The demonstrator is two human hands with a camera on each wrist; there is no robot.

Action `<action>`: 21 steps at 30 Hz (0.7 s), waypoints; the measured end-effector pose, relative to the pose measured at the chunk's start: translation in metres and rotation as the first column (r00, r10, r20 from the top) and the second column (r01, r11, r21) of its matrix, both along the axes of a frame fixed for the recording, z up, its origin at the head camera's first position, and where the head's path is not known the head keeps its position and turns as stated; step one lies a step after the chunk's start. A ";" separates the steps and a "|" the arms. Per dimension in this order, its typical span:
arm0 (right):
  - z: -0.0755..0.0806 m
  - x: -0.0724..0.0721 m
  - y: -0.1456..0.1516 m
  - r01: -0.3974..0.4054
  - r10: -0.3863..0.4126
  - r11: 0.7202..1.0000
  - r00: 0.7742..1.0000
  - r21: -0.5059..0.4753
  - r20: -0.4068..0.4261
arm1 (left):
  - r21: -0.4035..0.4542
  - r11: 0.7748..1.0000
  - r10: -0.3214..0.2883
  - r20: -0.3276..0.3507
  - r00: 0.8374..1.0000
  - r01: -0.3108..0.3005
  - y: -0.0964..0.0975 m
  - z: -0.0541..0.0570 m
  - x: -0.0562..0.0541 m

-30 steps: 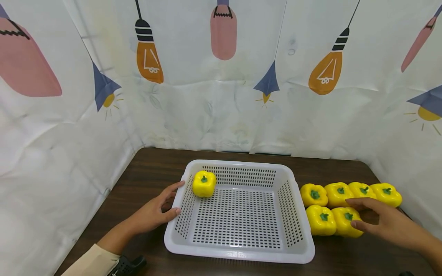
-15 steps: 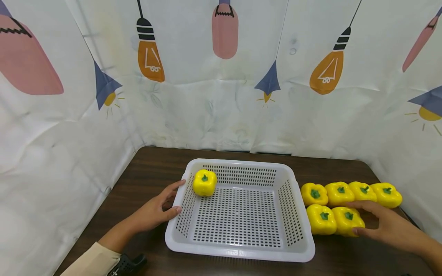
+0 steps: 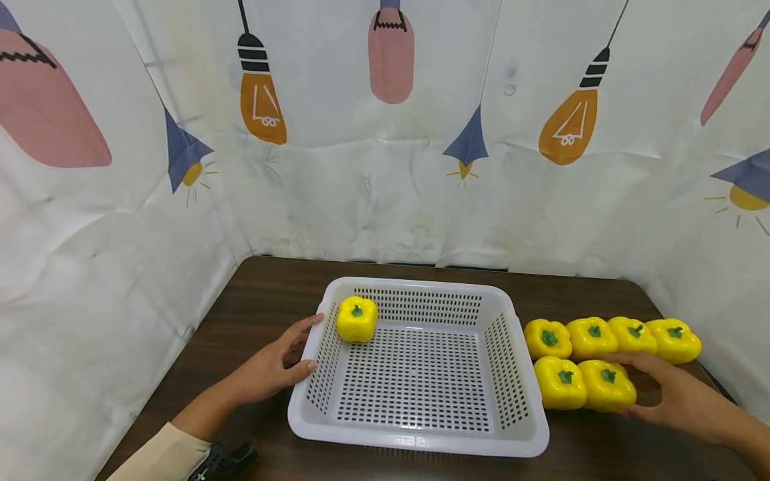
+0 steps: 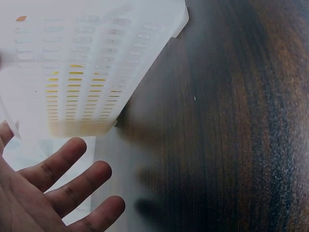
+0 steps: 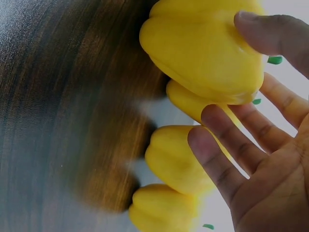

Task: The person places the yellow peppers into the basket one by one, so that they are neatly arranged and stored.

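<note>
A: "Locate the item and state the hold."

B: "Item: the glossy yellow, block-shaped bell pepper with a green stem [image 3: 607, 389]. It lies at the right end of the nearer row on the dark brown wood-grain table [image 3: 283, 284], to the right of the white perforated plastic basket [image 3: 415, 443]. From where I stand, the right hand [image 3: 682, 394] pinches it, thumb on the near side and forefinger at the far side; the other visible fingers are extended and spread. Firmness of grip cannot be judged from here."

A: "Handling properties?"

B: "By its hard shine, probably light, stiff and somewhat slippery; unlikely to be fragile. Grip across the widest part of the lobed body, not by the stem."

A: "Hand pose?"

B: "The right hand reaches in low from the lower right, palm toward the pepper. The left hand [image 3: 273, 366] rests at the basket's left rim, thumb and forefinger spread apart along it, remaining fingers straight outside the wall, enclosing nothing. One matching yellow pepper [image 3: 357, 319] sits in the basket's far left corner."
</note>
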State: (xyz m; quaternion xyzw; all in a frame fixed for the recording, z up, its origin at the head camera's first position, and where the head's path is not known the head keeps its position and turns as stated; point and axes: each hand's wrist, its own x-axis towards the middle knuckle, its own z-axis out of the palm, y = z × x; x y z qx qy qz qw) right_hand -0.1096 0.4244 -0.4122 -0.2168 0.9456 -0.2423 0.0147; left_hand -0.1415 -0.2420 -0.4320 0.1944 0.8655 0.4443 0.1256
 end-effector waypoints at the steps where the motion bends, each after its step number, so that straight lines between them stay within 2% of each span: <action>1: -0.001 0.000 0.000 0.002 -0.002 1.000 1.000 0.000 -0.006 | 0.001 1.000 -0.001 -0.001 1.000 0.001 0.000 0.000 0.000; 12: 0.006 0.002 -0.002 0.049 -0.049 0.999 0.998 -0.001 -0.035 | 0.003 1.000 -0.007 -0.014 1.000 0.007 0.000 -0.001 -0.001; 17: 0.012 0.001 0.000 0.027 -0.028 1.000 0.991 -0.011 -0.134 | 0.000 1.000 -0.010 -0.029 1.000 0.010 0.000 0.000 -0.002; 21: 0.020 0.000 0.001 0.042 -0.045 0.999 0.985 -0.020 -0.166 | 0.003 1.000 -0.012 -0.032 0.999 0.012 0.000 0.000 -0.002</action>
